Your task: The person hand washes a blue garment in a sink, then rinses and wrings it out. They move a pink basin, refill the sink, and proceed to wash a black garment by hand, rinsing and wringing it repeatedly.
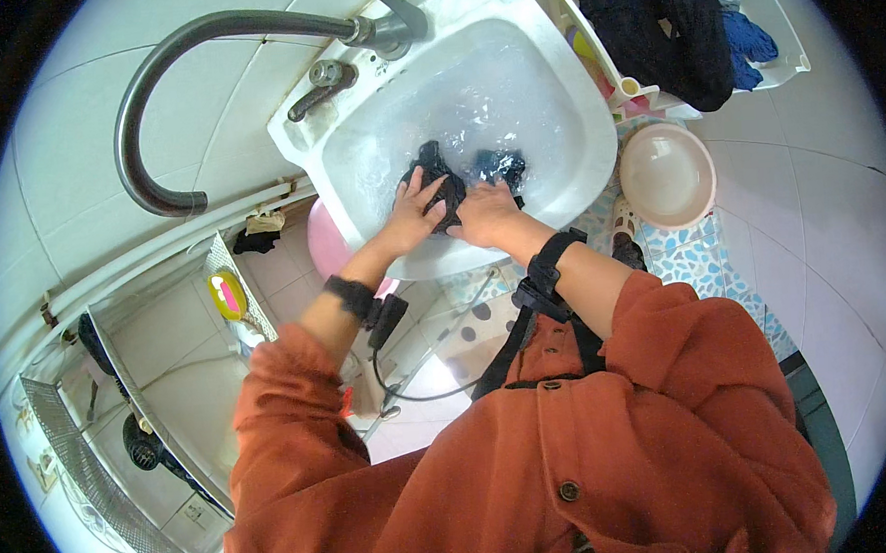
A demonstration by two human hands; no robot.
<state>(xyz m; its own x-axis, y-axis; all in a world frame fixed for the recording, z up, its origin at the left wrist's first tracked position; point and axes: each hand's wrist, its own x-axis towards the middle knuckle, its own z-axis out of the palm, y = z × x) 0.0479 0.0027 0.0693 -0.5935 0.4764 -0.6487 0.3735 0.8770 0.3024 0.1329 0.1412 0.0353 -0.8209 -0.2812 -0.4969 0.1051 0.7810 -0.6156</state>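
Cloudy water fills much of the white ceramic washbasin [583, 156]. In its near part lies a wet black cloth [431, 173], bunched up and partly under water. My left hand [412, 214] rests on this cloth, fingers spread. Close beside it, my right hand [488, 212] has its fingers curled down at the dark cloth; the fingertips are hidden. Another dark part of cloth [503, 165] shows in the water just beyond the right hand. Whether the two dark parts are one piece, I cannot tell.
A curved metal faucet [201, 26] arches left of the basin. Dark clothes [656, 32] hang over a white rack [796, 51] at upper right, above a pale pink plastic basin [669, 177]. Wire shelving at left holds a yellow brush [227, 295] and a black hair dryer [142, 442].
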